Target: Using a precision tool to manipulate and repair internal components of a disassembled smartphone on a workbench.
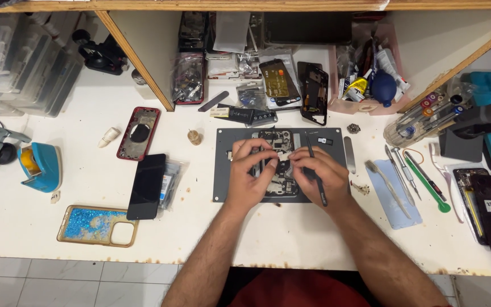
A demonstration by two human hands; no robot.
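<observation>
Hands meet over an opened phone [279,170] lying on a dark grey work mat [223,170] at the middle of a white table [86,102], seen from the head camera. The left hand [249,176] rests on the phone's left side, thumb and forefinger pinched on a small pale part [279,154] just above the open frame. The right hand [319,176] touches the same part with its fingertips while its grip is closed around a thin black tool [315,173], which slants up past the knuckles.

Left of the mat lie a black screen panel [147,186], a red phone frame [138,133] and a glittery blue case [98,225]. To the right, a green-handled tool [427,185] and metal tweezers [403,170] lie beside a pale blue pad [396,210]. A blue tape dispenser [42,166] stands near the left edge.
</observation>
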